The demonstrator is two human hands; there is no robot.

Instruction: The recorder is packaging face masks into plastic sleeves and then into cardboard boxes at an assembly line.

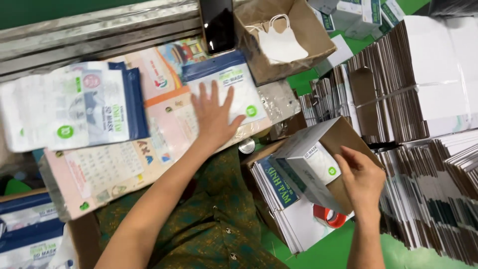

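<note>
Green floor or tabletop (343, 251) shows through the gaps at lower right and again along the top edge, and nearly everything else is covered in paper and card. The work surface in front of the person is a pale pink printed calendar sheet (119, 164) laid flat, with a band of crinkled silvery foil (99, 30) behind it and a dark phone (217, 22) standing at its far edge. The left hand (214, 117) lies open, fingers spread wide, pressing flat on a blue-and-white plastic mask pouch (226, 79) that rests on the sheet near its far right corner. A blurred stack of similar blue-edged pouches (74, 107) sits further left. The right hand (361, 177) grips the brown inner flap of a white, open cardboard mask carton (311, 167), held tilted above a pile of flattened cartons (284, 199) with a red tape roll (331, 216) beside it. Behind, an open brown cardboard box (308, 35) holds a white face mask (281, 45). Tall bundles of flat brown-and-white carton blanks (423, 99) fill the right side.
</note>
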